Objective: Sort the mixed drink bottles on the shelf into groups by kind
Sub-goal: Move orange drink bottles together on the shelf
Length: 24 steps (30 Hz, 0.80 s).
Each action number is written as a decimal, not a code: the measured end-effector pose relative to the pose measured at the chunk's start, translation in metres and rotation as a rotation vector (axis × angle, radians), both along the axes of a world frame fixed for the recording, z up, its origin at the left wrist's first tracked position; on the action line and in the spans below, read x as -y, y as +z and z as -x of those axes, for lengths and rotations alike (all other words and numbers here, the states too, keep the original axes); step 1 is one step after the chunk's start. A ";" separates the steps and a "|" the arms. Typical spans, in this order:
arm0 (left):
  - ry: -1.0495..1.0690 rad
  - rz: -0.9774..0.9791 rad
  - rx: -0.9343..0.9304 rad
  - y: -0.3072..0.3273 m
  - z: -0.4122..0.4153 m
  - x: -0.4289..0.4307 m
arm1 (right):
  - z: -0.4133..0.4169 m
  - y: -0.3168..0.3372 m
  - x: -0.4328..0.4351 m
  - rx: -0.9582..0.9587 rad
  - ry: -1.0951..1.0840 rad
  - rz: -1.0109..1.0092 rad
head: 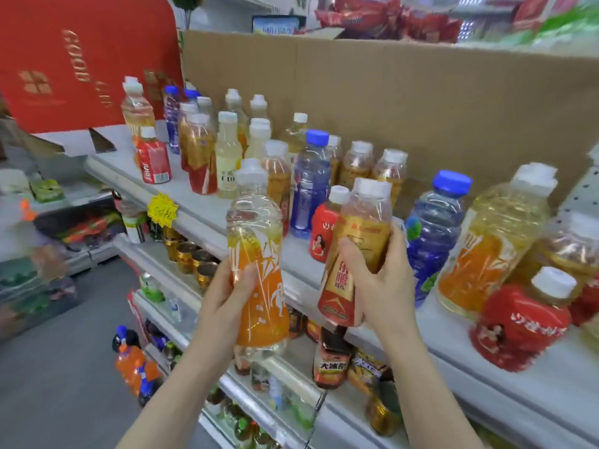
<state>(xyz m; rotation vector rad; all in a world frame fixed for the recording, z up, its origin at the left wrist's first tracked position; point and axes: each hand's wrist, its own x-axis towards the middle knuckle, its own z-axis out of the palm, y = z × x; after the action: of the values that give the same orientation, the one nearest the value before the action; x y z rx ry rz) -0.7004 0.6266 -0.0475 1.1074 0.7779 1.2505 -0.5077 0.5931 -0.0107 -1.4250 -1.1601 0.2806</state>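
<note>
At your far left a red sign [81, 59] stands behind the shelf [201, 222], which runs from upper left to lower right. A left red bottle [154, 160] stands upright near the shelf's front edge. Just to its right are amber bottles [201, 153] and a pale bottle [228, 157]. A yellow tag [163, 210] hangs on the shelf's front lip below them.

Your left hand [223, 293] grips an orange bottle [259, 254] round its lower label, thumb across the front and fingers curled behind. The bottle is lifted in front of the shelf edge, nearly upright, with its cap leaning slightly left.

Behind it on the shelf stands a mid blue bottle [309, 186], and a mid red bottle [324, 234] stands just to its right, nearer the front edge.

Your right hand [385, 280] grips a gold bottle [353, 251], thumb across the label and fingers wrapped round the far side. This bottle is also off the shelf, tilted with its cap to the right. The two held bottles are near each other but apart.

Further right stand a right blue bottle [434, 234], a big orange bottle [486, 244] and, at the front, a right red bottle [518, 325]. Cardboard [389, 108] backs the shelf.
</note>
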 end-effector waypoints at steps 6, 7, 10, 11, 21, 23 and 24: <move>-0.174 -0.012 -0.027 0.009 0.012 -0.060 | 0.012 0.015 -0.036 0.121 -0.306 0.007; -0.204 -0.019 -0.035 0.009 0.013 -0.068 | 0.012 0.018 -0.041 0.132 -0.347 0.004; -0.283 -0.024 -0.050 0.009 0.017 -0.085 | 0.013 0.021 -0.054 0.199 -0.438 0.058; -0.303 -0.021 -0.053 0.008 0.019 -0.089 | 0.014 0.020 -0.057 0.200 -0.454 0.082; -0.386 0.016 -0.030 -0.001 0.019 -0.109 | -0.006 0.011 -0.091 0.077 -0.488 0.087; -0.384 0.021 -0.021 -0.001 0.019 -0.111 | -0.012 0.010 -0.100 0.056 -0.487 0.072; -0.386 0.023 -0.017 -0.001 0.020 -0.111 | -0.016 0.010 -0.104 0.048 -0.483 0.065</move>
<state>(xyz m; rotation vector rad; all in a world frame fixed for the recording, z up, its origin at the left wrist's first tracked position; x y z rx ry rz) -0.7200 0.7373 -0.0487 1.1850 0.5555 0.9062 -0.4915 0.6976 -0.0010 -1.7259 -0.8151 -0.0569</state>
